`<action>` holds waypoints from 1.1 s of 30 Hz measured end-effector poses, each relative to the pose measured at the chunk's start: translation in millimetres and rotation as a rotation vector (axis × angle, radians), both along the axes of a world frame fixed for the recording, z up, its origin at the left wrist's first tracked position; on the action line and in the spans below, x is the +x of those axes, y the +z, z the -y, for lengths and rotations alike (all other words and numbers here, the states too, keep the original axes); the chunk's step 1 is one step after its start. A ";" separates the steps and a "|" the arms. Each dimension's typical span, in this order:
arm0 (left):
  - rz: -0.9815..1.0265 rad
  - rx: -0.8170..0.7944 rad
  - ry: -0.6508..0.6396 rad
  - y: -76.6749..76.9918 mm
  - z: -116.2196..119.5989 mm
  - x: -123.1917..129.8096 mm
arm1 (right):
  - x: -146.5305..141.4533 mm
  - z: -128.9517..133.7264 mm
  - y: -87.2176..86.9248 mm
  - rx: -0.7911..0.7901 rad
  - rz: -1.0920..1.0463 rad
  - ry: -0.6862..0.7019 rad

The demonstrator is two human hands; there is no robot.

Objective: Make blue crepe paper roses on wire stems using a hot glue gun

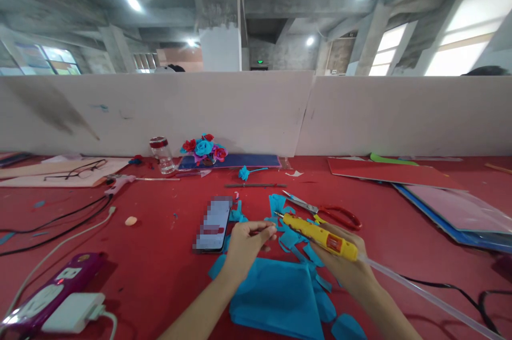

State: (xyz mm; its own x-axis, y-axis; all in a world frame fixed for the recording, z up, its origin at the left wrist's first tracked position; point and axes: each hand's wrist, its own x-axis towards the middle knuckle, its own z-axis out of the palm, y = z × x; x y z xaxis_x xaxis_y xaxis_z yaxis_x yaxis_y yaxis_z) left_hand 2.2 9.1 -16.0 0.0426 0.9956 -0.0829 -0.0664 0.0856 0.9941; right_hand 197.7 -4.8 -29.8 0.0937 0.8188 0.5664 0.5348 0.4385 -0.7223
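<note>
Paper pieces [291,236] lay loose on the bench [160,270], seemingly unglued, while one stemmed flower [244,173] looked assembled; the right hand [336,261] gripped a glue gun [316,232], the left hand [248,241] was narrowed, its contents unclear.

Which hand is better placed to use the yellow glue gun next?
The right, I'd judge: the right hand holds the yellow glue gun, its nozzle pointing away to the left. The left hand is near the nozzle; whether it pinches anything, I cannot tell.
</note>
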 end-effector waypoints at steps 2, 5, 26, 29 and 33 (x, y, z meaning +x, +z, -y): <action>0.010 0.002 0.004 1.1 0.4 0.2 | 0.0 -0.5 -0.3 0.000 0.040 0.002; 0.015 0.003 0.008 1.5 0.9 0.2 | -1.1 -0.2 3.3 0.030 0.083 -0.032; -0.022 0.028 0.031 -0.8 0.7 -0.4 | 0.8 2.9 -1.8 0.020 0.145 -0.013; -0.009 0.028 0.028 -1.1 0.6 0.5 | 0.7 3.2 -3.2 0.045 0.169 -0.055; -0.010 0.018 0.036 -0.2 1.1 1.4 | 0.8 3.4 -3.2 0.058 0.130 -0.062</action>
